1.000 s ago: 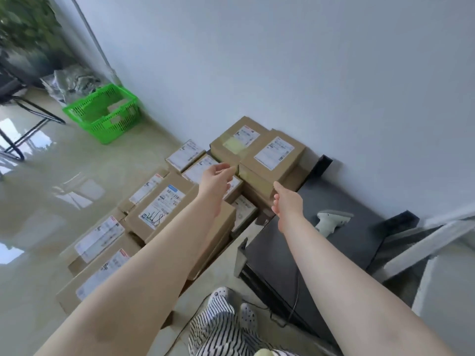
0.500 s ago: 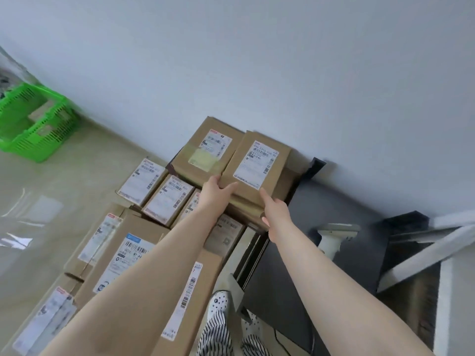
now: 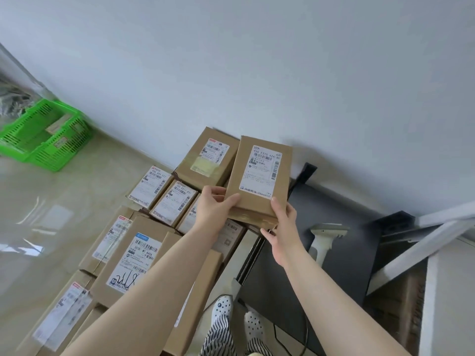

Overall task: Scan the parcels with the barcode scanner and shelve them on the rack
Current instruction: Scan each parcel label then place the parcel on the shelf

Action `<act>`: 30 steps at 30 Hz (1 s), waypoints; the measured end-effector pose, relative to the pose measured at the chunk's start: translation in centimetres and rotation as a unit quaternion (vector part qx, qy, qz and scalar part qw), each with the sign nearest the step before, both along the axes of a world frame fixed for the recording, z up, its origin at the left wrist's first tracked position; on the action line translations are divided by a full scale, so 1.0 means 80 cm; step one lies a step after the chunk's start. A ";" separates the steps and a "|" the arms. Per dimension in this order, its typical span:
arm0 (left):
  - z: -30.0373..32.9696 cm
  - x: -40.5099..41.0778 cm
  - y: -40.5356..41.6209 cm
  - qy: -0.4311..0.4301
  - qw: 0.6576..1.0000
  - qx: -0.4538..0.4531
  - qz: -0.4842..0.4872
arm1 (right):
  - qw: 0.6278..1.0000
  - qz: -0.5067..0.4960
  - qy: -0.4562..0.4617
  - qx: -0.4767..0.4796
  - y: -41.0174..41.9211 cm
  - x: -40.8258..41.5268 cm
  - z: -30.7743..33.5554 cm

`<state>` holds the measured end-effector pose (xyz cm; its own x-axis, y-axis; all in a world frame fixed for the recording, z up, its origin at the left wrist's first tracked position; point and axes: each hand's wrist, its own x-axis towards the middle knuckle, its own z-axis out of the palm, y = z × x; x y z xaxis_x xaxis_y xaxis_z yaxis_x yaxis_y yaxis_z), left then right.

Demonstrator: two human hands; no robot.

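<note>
The parcel [image 3: 259, 179], a flat brown carton with a white shipping label facing up, is held tilted above the stack of parcels [image 3: 164, 227] on the floor [image 3: 51, 214], close to the wall [image 3: 257, 73]. The left hand [image 3: 218, 205] grips its near left corner, thumb on top and fingers curled beneath. The right hand [image 3: 282, 224] holds the near right corner the same way, thumb lying along the top face and fingers wrapped under the edge. Another labelled carton [image 3: 208, 159] sits just beside the held one, on its left, touching the wall. More labelled boxes lie flat in rows across the floor toward the near left. The barcode scanner [image 3: 322, 238], pale with a pistol handle, stands on the dark tabletop [image 3: 347, 201] near the right hand, not touched. A green basket [image 3: 43, 140] rests on the floor by the wall, well apart on the far left. The white rack frame [image 3: 424, 242] slants at the right edge.
</note>
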<state>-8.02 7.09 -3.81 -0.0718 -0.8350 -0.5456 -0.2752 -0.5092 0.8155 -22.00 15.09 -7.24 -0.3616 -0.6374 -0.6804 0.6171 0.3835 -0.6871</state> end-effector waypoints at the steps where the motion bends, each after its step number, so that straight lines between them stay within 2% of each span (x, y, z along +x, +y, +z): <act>1: 0.007 0.003 0.005 0.022 1.000 0.008 -0.009 | 1.000 0.002 0.011 -0.017 0.010 -0.001 0.006; 7: 0.029 0.020 0.028 0.115 0.981 0.086 -0.133 | 0.994 0.035 0.040 -0.095 0.063 -0.008 0.036; 10: 0.034 0.022 0.042 0.146 0.971 0.088 -0.170 | 0.992 0.052 0.040 -0.108 0.076 -0.013 0.048; 14: 0.042 0.016 0.056 0.134 0.979 0.046 -0.147 | 0.989 0.090 0.028 -0.113 0.085 -0.024 0.056; 17: 0.043 0.014 0.065 0.142 0.982 0.019 -0.119 | 0.986 0.111 0.080 -0.093 0.092 -0.032 0.055; 20: 0.041 0.018 0.070 0.137 0.987 0.011 -0.087 | 0.972 0.030 0.232 -0.017 0.100 -0.050 0.036; 22: 0.038 0.024 0.070 0.126 0.989 0.009 -0.073 | 0.921 -0.017 0.372 0.113 0.105 -0.069 0.012; 23: 0.035 0.028 0.070 0.120 0.990 0.009 -0.069 | 0.894 -0.016 0.412 0.179 0.107 -0.077 0.000; 26: 0.027 0.041 0.073 0.106 0.993 0.007 -0.059 | 0.859 0.042 0.420 0.290 0.115 -0.086 -0.031; 30: 0.022 0.054 0.078 0.109 0.993 0.004 -0.055 | 0.851 0.100 0.414 0.308 0.117 -0.088 -0.055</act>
